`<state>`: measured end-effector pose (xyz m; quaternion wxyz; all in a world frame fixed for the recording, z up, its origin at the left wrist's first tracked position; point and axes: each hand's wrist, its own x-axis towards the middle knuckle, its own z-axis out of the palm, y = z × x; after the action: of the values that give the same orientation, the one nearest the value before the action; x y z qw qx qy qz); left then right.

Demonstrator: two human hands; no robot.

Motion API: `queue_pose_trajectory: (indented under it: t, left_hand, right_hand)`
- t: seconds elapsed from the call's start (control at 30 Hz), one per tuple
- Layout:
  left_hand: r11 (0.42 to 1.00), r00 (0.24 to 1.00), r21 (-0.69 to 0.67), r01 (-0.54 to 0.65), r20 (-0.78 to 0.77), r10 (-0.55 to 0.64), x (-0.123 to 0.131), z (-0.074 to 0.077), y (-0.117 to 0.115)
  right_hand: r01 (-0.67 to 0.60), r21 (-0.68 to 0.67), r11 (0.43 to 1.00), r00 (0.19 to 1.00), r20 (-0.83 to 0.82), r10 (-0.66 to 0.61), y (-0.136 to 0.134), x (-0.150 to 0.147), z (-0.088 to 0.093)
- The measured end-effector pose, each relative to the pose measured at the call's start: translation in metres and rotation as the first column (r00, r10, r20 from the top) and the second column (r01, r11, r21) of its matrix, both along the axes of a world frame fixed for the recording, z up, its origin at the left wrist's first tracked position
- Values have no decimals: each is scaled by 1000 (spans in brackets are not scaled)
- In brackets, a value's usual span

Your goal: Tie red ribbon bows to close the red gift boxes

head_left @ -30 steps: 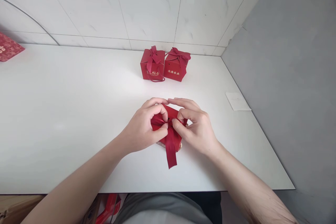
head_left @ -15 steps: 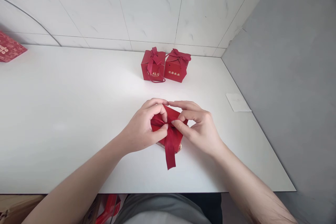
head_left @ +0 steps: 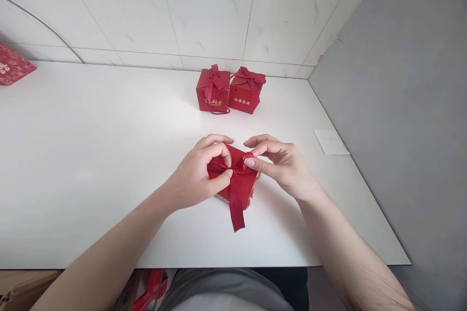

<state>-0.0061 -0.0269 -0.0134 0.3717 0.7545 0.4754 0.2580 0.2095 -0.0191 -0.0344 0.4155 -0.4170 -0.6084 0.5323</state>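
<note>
A small red gift box [head_left: 243, 189] sits on the white table [head_left: 109, 155] in front of me, with a dark red ribbon [head_left: 235, 204] across its top and one tail hanging toward me. My left hand [head_left: 199, 175] pinches the ribbon at the knot on the left side. Fingers of my right hand [head_left: 282, 165] pinch a ribbon loop on the right side of the knot. Both hands rest over the top of the box and hide much of it.
Two finished red gift boxes with bows, one [head_left: 213, 90] beside the other [head_left: 246, 91], stand at the back near the tiled wall. A white paper slip [head_left: 331, 142] lies right. Part of a red patterned box [head_left: 12, 64] shows far left. A grey wall borders the table's right edge.
My right hand has shifted to the right and drawn the ribbon loop outward. My left hand stays at the knot. The box has barely moved.
</note>
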Motion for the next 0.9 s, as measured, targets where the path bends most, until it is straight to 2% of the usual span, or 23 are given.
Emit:
queue_pose_trajectory:
  t: [0.2,0.27,0.4,0.53,0.7,0.9]
  left_hand:
    - [1000,1000,-18,-10,-4,10,0,0,-1]
    - [999,1000,-26,-19,9,19,0,0,-1]
    - [1000,999,-23,-18,38,18,0,-1,0]
    - [1000,999,-6,-4,39,4,1,-2,0]
    - [1000,999,-8,-17,30,17,1,-2,0]
    - [1000,1000,-16,-2,29,2,0,-3,0]
  right_hand:
    - [103,124,987,988,103,-116,-4,-6,2]
    - [54,125,991,995,81,-64,-4,-3,5]
    - [-164,56,985,983,97,158,-4,5,12]
    - [-205,50,978,968,160,195,-4,4,10]
    - [-146,53,988,988,57,143,-1,0,3]
    - [-154,-13,988,980,-133,151,3,2,0]
